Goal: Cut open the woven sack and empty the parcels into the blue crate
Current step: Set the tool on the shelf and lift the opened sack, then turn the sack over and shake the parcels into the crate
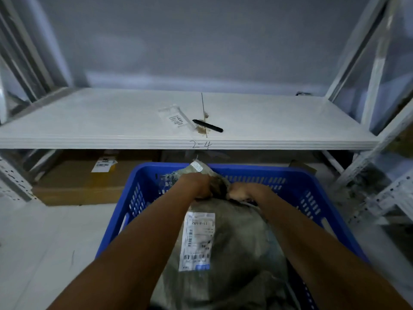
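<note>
Gripping the gathered neck of the woven sack (pixel 225 247), both hands meet at the centre of the frame, just above the far wall of the blue crate (pixel 143 189). The left hand (pixel 199 186) has its fingers curled shut on the bunched fabric; the right hand (pixel 241 191) is clenched on the same bunch from the other side. The sack sits inside the crate, filling most of it, its shipping label (pixel 197 240) facing up. No parcels show; the sack looks unopened, though motion blur at the neck makes that hard to confirm.

No blade is visible in either hand. A dark pen-like tool (pixel 207 125), possibly a cutter, lies on the white shelf (pixel 89 117) in the upper middle of the frame, beside a small clear packet (pixel 176 118).

The risks lie in the grip and the fabric. Pulling at the neck bare-handed may fray the weave without opening it. If a blade comes in while one hand clamps the bunch, a slip could reach the fingers or slice a parcel beneath. Tipping the heavy sack could also spill its contents over the crate's low rim.
</note>
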